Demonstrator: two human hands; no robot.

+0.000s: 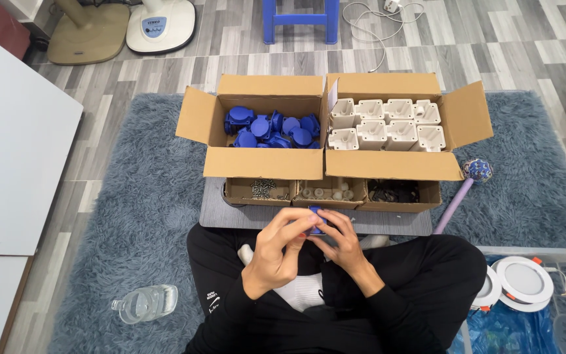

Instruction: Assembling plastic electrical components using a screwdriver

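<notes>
- Head camera, looking down: a person sat cross-legged on a grey-blue shag rug (132, 196), both hands raised over the lap in front of a row of open cardboard boxes.
- The left hand (278, 248) and right hand (343, 241) met around a small blue part (316, 219), fingers of both curled closed on it; only its top edge showed between the fingertips.
- Just beyond the hands, a box of blue caps (271, 128) stood to the left and a box of white housings (388, 124) to the right, touching side by side.
- Nearer, three shallow trays lay in a row: one with screws (263, 188), one with small white pieces (327, 192), one with dark pieces (393, 191).
- A clear water bottle (144, 303) lay on its side on the rug, well apart from the hands; white round lamps (524, 280) rested in a plastic crate to the right.
- Risk, as judged: the part was pinched by fingertips alone, so a slip could drop it into the deep pile of the rug, where small pieces would be hard to find; a knee or elbow could also nudge the screw tray.
</notes>
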